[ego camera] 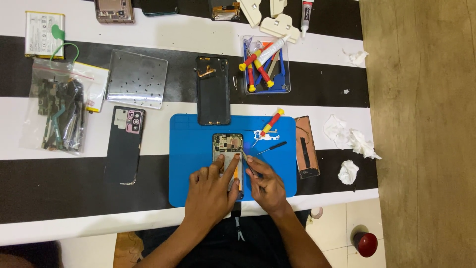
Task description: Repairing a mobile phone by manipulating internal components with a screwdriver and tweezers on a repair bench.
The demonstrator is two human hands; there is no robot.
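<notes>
Opened phone [228, 149] lay on mat [188, 164], long axis near-to-far, just beyond both hands. Left hand [212, 191] pressed it flat, fingers spread; right hand [265, 184] pinched tweezers [246, 160] at its right edge.

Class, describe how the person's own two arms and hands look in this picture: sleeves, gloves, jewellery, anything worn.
Both forearms are bare, with no sleeves in view. The left hand and right hand wear no gloves, and no ring, watch or wristband shows. Fingernails are short.

Both forearms are bare, without sleeves, watch or rings on the left hand [210, 191] and right hand [265, 186]. Dark clothing covers the lap.
</notes>
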